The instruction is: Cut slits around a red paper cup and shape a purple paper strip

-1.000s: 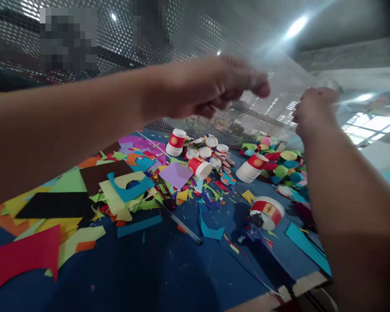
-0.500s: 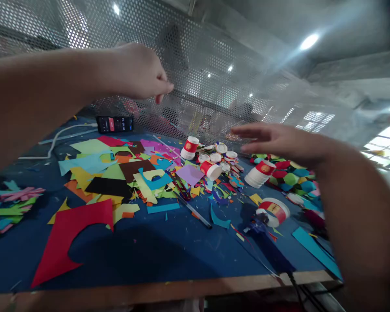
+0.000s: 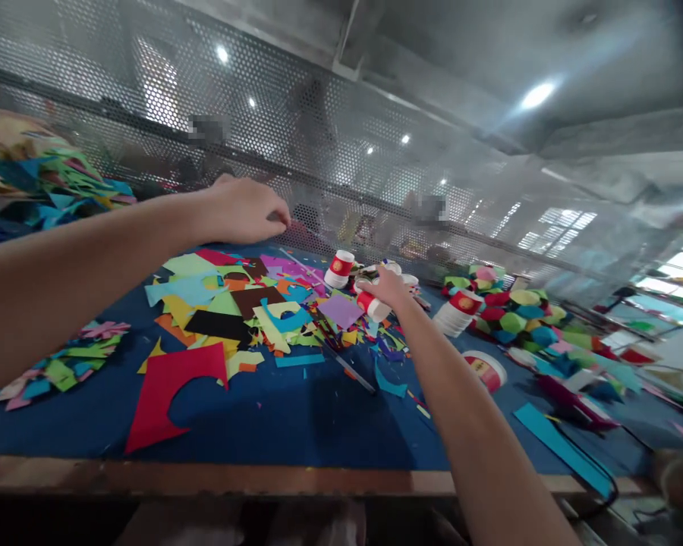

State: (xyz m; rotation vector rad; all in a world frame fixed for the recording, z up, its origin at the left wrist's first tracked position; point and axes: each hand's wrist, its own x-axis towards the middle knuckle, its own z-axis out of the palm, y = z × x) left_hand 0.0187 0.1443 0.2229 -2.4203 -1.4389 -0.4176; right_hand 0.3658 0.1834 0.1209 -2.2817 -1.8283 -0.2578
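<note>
My left hand point(image 3: 244, 208) hangs over the far left of the table, in front of the mesh screen. Its fingers are curled closed; anything in them is hidden from me. My right hand point(image 3: 388, 288) is at the pile of round white cup pieces point(image 3: 410, 280), thumb and forefinger apart, and hides part of it. Beside its thumb lies a tipped red-and-white paper cup point(image 3: 372, 307). Just behind stands a short stack of paper cups point(image 3: 340, 269). Coloured paper scraps point(image 3: 216, 326) spread between the hands, with a purple paper square point(image 3: 341, 310) near the right one.
A pen point(image 3: 353, 371) and a red cut-out sheet point(image 3: 171, 390) lie in front. To the right are another cup stack point(image 3: 458, 312), a red-banded paper ring point(image 3: 486, 369), coloured paper balls point(image 3: 512, 318) and a magenta tool point(image 3: 577, 402). A perforated screen point(image 3: 319, 174) backs the table.
My right hand has come down and left onto the pile of cup pieces. My left hand has lowered toward the table; the phone is now out of sight. The view has shifted.
</note>
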